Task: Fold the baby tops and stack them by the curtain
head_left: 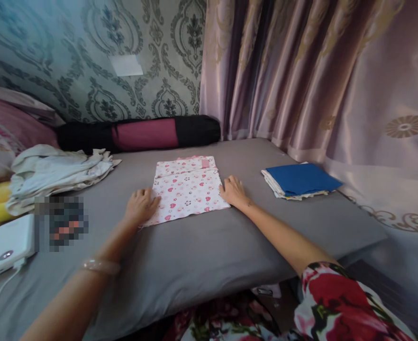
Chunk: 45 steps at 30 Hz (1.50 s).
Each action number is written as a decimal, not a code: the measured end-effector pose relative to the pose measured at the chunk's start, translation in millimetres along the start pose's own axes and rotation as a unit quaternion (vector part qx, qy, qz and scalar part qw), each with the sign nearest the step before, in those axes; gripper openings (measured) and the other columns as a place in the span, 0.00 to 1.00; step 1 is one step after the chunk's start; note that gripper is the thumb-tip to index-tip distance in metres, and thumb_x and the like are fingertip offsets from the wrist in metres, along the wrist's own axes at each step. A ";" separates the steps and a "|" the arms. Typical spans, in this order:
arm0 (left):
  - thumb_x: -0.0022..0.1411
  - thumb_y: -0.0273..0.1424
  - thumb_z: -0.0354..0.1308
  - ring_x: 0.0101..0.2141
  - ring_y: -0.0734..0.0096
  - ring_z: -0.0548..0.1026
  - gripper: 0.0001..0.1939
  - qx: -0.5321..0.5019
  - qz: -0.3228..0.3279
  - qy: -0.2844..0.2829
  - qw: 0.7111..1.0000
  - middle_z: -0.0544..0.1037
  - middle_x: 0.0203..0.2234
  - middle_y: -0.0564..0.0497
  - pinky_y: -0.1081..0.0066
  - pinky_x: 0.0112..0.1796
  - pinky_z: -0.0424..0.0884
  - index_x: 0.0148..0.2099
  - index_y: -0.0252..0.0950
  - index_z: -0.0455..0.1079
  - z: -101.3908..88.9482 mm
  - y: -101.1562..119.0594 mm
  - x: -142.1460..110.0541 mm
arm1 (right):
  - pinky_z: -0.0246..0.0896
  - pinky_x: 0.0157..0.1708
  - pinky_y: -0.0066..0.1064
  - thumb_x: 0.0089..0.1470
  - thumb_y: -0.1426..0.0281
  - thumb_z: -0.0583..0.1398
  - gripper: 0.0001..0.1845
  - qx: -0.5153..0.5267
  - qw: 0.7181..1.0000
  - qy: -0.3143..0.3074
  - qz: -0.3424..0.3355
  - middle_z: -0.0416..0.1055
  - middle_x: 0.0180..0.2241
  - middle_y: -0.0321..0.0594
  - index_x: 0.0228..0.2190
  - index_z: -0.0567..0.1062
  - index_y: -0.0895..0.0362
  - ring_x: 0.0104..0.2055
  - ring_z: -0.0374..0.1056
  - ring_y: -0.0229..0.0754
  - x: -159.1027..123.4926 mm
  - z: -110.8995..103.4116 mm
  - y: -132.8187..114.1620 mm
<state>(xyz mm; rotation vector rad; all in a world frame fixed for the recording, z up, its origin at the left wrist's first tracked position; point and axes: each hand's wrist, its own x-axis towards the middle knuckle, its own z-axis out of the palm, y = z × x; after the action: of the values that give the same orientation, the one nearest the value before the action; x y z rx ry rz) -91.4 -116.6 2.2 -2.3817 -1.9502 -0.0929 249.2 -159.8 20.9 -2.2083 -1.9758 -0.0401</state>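
Observation:
A folded white cloth (191, 189) printed with pink hearts and small flowers lies flat on the grey bed sheet. Its far part is turned over into a band, and a small pink patch (205, 163) sits on that band. My left hand (142, 207) rests at the cloth's left edge, thumb apart and touching the fabric, fingers lying on the sheet. At the right edge, my right hand (233, 190) rests palm down with its thumb against the cloth and its fingers loosely bent. Neither hand lifts the cloth.
On the right lies a stack of folded cloth with a blue piece (301, 179) on top. Crumpled pale fabric (56, 170), a white power bank (10, 244) with a cable, and a blurred-out item (67, 222) are at left. A black and maroon bolster (141, 133) lines the wall.

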 end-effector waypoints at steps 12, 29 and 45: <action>0.55 0.44 0.54 0.25 0.62 0.75 0.45 -0.300 -0.074 -0.249 0.918 0.74 0.24 0.52 0.68 0.26 0.69 0.68 0.30 0.43 -47.4 3.2 -42.9 | 0.56 0.36 0.31 0.60 0.68 0.53 0.13 0.131 0.985 -0.104 0.045 0.74 0.38 0.45 0.44 0.71 0.57 0.39 0.70 0.46 -46.7 -20.4 -1.1; 0.44 0.49 0.66 0.31 0.68 0.71 0.34 -0.437 -0.033 -0.182 0.880 0.73 0.28 0.53 0.71 0.31 0.65 0.51 0.36 0.72 -70.3 -20.3 -26.7 | 0.58 0.32 0.25 0.44 0.71 0.64 0.26 0.457 0.868 -0.192 -0.030 0.73 0.30 0.33 0.48 0.75 0.58 0.27 0.63 0.33 -11.9 -24.0 31.7; 0.53 0.40 0.55 0.29 0.66 0.72 0.15 -0.363 -0.104 0.026 0.926 0.74 0.24 0.50 0.71 0.29 0.64 0.35 0.34 0.73 -41.7 -15.5 56.7 | 0.59 0.33 0.28 0.55 0.67 0.54 0.11 0.345 0.936 0.039 0.056 0.74 0.27 0.38 0.31 0.75 0.58 0.32 0.68 0.41 70.9 8.4 -1.4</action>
<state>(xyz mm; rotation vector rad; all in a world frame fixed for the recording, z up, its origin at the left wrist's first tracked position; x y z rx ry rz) -95.8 -61.7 48.7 -2.4629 -2.4405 -1.0491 255.3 -88.6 22.6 -1.8006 -1.4945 0.4964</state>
